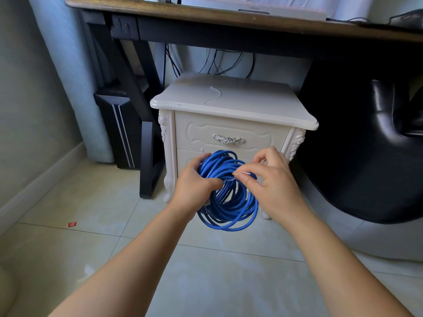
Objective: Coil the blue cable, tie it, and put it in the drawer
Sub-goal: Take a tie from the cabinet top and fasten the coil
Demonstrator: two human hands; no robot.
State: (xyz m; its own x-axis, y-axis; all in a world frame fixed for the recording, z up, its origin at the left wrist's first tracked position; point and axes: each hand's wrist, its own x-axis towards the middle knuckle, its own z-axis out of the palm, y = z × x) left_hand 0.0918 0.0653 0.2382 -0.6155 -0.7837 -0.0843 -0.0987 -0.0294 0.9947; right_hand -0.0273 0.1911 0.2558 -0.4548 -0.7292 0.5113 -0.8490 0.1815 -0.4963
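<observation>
Pale floor tiles point(114, 202) lie beneath the blue cable point(231, 202), which hangs in the air as a coil of many turns just in front of the white cabinet point(229, 104), low against its front. The left hand point(194, 186) grips the coil's left side, fingers curled round the loops. The right hand point(267, 181) pinches a thin pale tie point(229, 179) between thumb and forefinger at the coil's upper part.

The coiling looks done, and tying seems to be the step in hand. To do it well, the left hand should probably squeeze all the turns into one bundle where the tie crosses, since the lowest loops sag apart from the rest. The right hand should lead the tie round every strand, leaving none outside, and draw it snug without kinking the cable.

The upper drawer point(229, 131) is closed, its silver handle point(228, 139) just above the coil, so one hand will have to come free to open it. A curved clear strip point(215, 93) lies on the cabinet top. Above it stands the table point(229, 19), with a black chair point(377, 133) off to the right.

The hands hide how far round the tie already reaches, and what kind of tie it is cannot be told. The cable's ends are not clear either, and the coil covers the cabinet's lower front.
</observation>
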